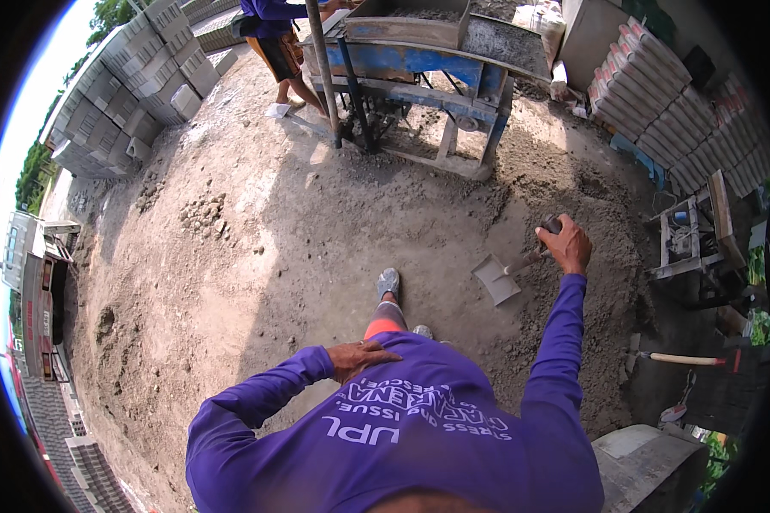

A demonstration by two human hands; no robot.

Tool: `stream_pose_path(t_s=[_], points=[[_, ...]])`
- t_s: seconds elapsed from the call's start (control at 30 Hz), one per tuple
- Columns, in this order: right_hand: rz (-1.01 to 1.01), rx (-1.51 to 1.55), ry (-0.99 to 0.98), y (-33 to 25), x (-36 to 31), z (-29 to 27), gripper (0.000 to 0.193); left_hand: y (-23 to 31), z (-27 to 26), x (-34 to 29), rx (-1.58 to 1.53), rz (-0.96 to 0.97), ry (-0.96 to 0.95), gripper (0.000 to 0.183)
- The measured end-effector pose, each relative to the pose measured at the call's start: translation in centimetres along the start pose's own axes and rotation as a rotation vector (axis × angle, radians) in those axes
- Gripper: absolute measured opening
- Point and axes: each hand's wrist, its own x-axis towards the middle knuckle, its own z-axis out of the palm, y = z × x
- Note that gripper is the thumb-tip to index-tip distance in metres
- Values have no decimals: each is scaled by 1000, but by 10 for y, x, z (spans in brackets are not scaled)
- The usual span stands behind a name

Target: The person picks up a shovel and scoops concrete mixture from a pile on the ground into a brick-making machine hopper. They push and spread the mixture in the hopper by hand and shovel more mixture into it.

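My right hand (569,248) is closed around the grip end of a shovel (495,280), out to the right of my body. The shovel's pale metal blade points down and left, at the sandy ground by the edge of a grey heap of loose sand (573,197). Whether the blade touches the ground I cannot tell. My left hand (364,359) lies flat against the front of my purple shirt at the waist, with its fingers stretched out and nothing in them.
Ahead stands a blue metal machine (428,68) with a tray on top; a person (278,43) is beside it. Concrete blocks (133,94) are stacked at the far left, filled sacks (646,103) at the far right. Another long-handled tool (680,359) lies at the right. A truck (38,299) is left.
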Motion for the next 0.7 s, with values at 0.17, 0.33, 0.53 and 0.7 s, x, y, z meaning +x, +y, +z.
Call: stream_pose_path(t_s=[0.17, 0.33, 0.53, 0.7], points=[[11, 1, -11, 0, 0, -2, 46, 3, -2, 0, -6, -15, -6, 78], [7, 2, -13, 1, 1, 1, 46, 0, -1, 1, -26, -40, -31, 78], [-8, 4, 13, 1, -1, -1, 45, 0, -1, 3, -28, -37, -17, 80], [10, 26, -3, 3, 1, -1, 45, -3, -2, 5, -37, -68, -61, 81]])
